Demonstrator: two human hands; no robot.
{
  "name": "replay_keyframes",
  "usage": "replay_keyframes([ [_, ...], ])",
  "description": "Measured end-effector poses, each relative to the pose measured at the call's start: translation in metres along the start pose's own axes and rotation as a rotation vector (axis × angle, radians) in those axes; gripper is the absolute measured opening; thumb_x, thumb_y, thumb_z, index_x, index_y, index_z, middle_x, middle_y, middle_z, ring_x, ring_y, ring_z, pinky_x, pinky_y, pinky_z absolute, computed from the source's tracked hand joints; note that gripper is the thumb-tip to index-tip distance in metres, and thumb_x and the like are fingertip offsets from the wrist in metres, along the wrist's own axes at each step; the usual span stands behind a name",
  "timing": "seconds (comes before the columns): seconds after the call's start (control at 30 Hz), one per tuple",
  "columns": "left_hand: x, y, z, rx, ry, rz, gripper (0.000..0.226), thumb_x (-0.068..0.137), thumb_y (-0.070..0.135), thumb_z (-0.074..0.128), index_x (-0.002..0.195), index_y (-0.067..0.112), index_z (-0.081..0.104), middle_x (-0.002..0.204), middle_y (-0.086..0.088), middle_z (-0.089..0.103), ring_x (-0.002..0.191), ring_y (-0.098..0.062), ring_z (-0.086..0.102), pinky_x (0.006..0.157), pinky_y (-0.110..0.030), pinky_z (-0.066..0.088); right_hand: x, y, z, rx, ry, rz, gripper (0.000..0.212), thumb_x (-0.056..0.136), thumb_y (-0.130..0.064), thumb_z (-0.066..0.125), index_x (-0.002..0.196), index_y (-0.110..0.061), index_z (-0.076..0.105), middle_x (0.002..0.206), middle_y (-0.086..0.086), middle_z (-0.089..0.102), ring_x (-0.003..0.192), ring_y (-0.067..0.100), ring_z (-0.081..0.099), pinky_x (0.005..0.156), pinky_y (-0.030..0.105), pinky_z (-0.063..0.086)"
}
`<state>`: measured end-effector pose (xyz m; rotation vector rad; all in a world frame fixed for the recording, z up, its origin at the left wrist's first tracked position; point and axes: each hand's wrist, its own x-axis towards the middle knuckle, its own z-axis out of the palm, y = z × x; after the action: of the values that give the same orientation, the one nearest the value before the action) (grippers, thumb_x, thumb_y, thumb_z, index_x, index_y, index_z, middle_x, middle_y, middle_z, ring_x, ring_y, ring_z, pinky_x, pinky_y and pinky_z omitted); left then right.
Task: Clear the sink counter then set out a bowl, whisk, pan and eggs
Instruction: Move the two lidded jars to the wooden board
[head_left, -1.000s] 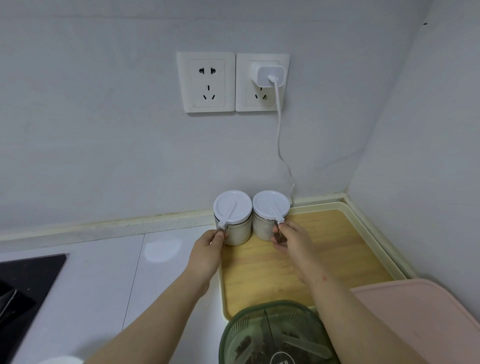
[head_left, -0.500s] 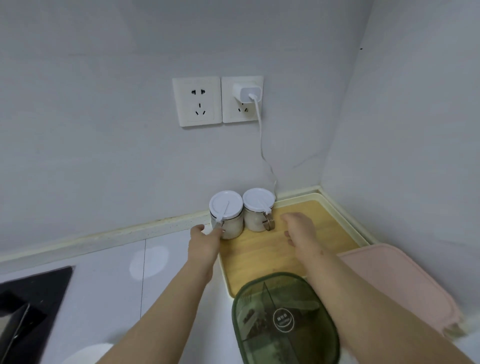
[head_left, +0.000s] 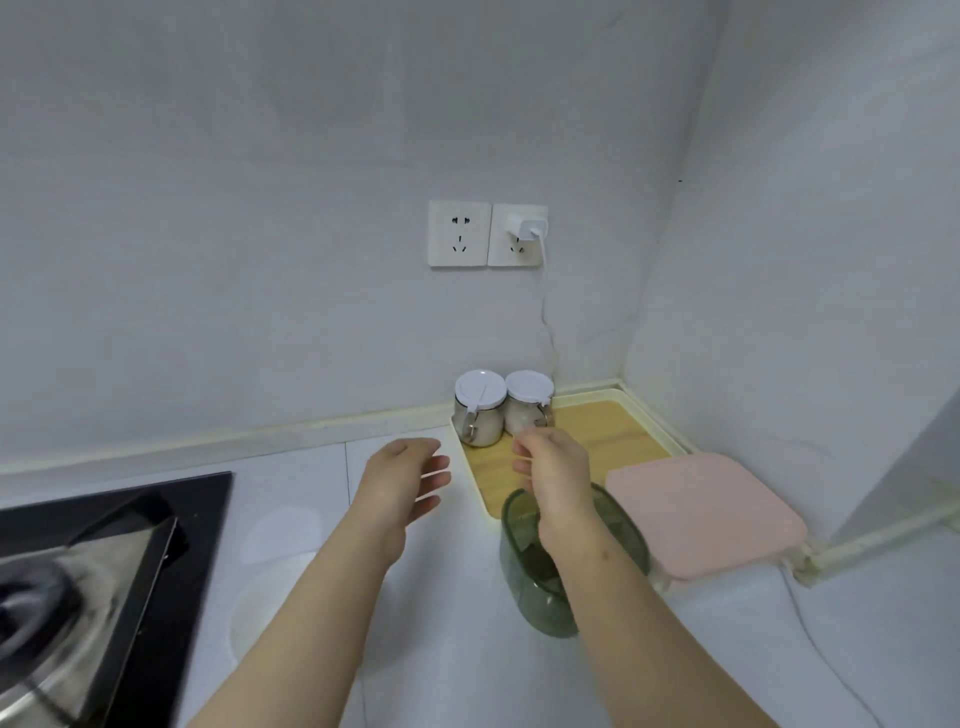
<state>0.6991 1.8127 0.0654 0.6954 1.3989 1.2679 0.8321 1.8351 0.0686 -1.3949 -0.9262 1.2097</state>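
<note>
Standing upright at the back-left corner of the wooden tray, the left jar and the right jar touch side by side. Their long axes are vertical, their white lids are uppermost, and their metal clasps face the tray's front.

The right hand hovers over the tray just in front of the right jar. Its fingers are loosely curled and blurred, and nothing shows in them. The left hand hovers just left of the tray, fingers spread and relaxed, holding nothing.

A green container stands at the tray's front edge, partly hidden by the right forearm. A pink-lidded box overlaps the tray's front-right corner.

On the wall above the tray are a socket plate and a charger; the charger's cable drops behind the jars. A black hob lies well left of the tray on the white counter.
</note>
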Motion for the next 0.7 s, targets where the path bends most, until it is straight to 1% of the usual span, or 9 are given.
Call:
replay_keyframes([
  [0.1, -0.027, -0.011, -0.020, -0.007, -0.005, -0.002, 0.009, 0.093, 0.017, 0.051, 0.097, 0.013, 0.059, 0.085, -0.004, 0.063, 0.078, -0.018, 0.061, 0.071, -0.028, 0.048, -0.038, 0.013, 0.008, 0.017, -0.027, 0.031, 0.017, 0.088, -0.008, 0.050, 0.073, -0.015, 0.052, 0.075, 0.002, 0.054, 0.068, 0.015, 0.048, 0.058, 0.022, 0.036],
  [0.23, -0.063, -0.027, -0.046, 0.015, -0.007, -0.019, 0.010, 0.093, 0.017, 0.051, 0.092, 0.015, 0.060, 0.086, -0.004, 0.064, 0.080, -0.018, 0.062, 0.072, -0.028, 0.048, -0.090, 0.033, 0.015, 0.032, -0.077, 0.089, 0.015, 0.091, -0.011, 0.051, 0.078, -0.016, 0.055, 0.079, 0.001, 0.059, 0.071, 0.014, 0.055, 0.064, 0.025, 0.042],
  [0.33, -0.088, -0.040, -0.061, 0.014, 0.006, -0.040, 0.011, 0.093, 0.017, 0.051, 0.097, 0.013, 0.060, 0.087, -0.004, 0.064, 0.083, -0.019, 0.062, 0.072, -0.028, 0.048, -0.122, 0.045, 0.015, 0.029, -0.092, 0.120, 0.013, 0.090, -0.010, 0.051, 0.080, -0.014, 0.056, 0.077, 0.001, 0.060, 0.068, 0.014, 0.054, 0.064, 0.024, 0.042],
  [0.43, -0.122, -0.057, -0.078, 0.007, 0.029, -0.050, 0.016, 0.093, 0.017, 0.051, 0.104, 0.010, 0.060, 0.087, -0.005, 0.065, 0.082, -0.020, 0.062, 0.071, -0.028, 0.049, -0.159, 0.059, 0.011, 0.018, -0.124, 0.156, 0.010, 0.090, -0.010, 0.052, 0.082, -0.013, 0.057, 0.076, 0.002, 0.060, 0.066, 0.014, 0.054, 0.064, 0.025, 0.042],
  [0.53, -0.157, -0.072, -0.092, 0.012, 0.042, -0.045, 0.021, 0.093, 0.018, 0.050, 0.110, 0.009, 0.059, 0.090, -0.005, 0.065, 0.083, -0.019, 0.062, 0.077, -0.029, 0.050, -0.194, 0.074, 0.005, 0.005, -0.168, 0.181, 0.008, 0.089, -0.011, 0.052, 0.084, -0.014, 0.057, 0.080, 0.004, 0.062, 0.069, 0.015, 0.057, 0.066, 0.026, 0.045],
  [0.6, -0.185, -0.086, -0.101, 0.002, 0.066, -0.053, 0.021, 0.095, 0.019, 0.049, 0.111, 0.010, 0.058, 0.092, -0.005, 0.065, 0.086, -0.019, 0.063, 0.077, -0.029, 0.050, -0.222, 0.085, -0.004, -0.013, -0.187, 0.196, 0.007, 0.090, -0.012, 0.052, 0.087, -0.012, 0.058, 0.083, 0.005, 0.063, 0.072, 0.016, 0.058, 0.067, 0.026, 0.046],
  [0.7, -0.234, -0.110, -0.113, -0.010, 0.100, -0.100, 0.018, 0.095, 0.018, 0.049, 0.108, 0.010, 0.058, 0.093, -0.006, 0.065, 0.090, -0.022, 0.063, 0.077, -0.029, 0.050, -0.266, 0.102, -0.021, -0.052, -0.218, 0.249, 0.007, 0.091, -0.013, 0.051, 0.091, -0.012, 0.058, 0.086, 0.005, 0.064, 0.076, 0.017, 0.060, 0.069, 0.026, 0.047],
])
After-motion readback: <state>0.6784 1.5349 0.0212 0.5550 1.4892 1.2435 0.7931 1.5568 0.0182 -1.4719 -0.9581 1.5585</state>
